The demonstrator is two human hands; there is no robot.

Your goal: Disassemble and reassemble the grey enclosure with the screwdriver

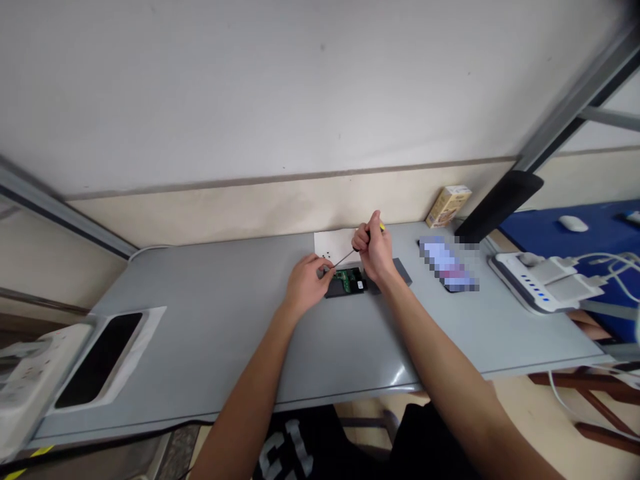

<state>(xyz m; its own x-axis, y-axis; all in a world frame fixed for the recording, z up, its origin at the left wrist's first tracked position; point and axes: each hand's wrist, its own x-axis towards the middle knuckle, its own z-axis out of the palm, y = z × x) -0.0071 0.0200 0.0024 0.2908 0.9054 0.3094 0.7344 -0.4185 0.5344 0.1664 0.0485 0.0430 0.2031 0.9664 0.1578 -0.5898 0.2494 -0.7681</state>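
Observation:
A screwdriver (344, 259) with a black and yellow handle is gripped in my right hand (376, 250), thumb raised along the handle. Its thin shaft slants down to the left, toward the fingertips of my left hand (309, 285). Those fingers are pinched together around the shaft's tip, and what lies between them is hidden. Under them lies an open black device (345, 285) with a green circuit board exposed. Partly behind my right wrist is a flat dark grey panel (401, 272). Several tiny dark screws (327, 255) rest on a white sheet (340, 240) behind the device.
To the right, a lit phone (447, 263) lies near a yellow carton (449, 205) and a white power strip (537, 283) with plugged-in chargers. A dark-screened phone (103, 357) sits at the left, beside another white socket block (43, 373). The wall borders the grey table (215, 333) behind.

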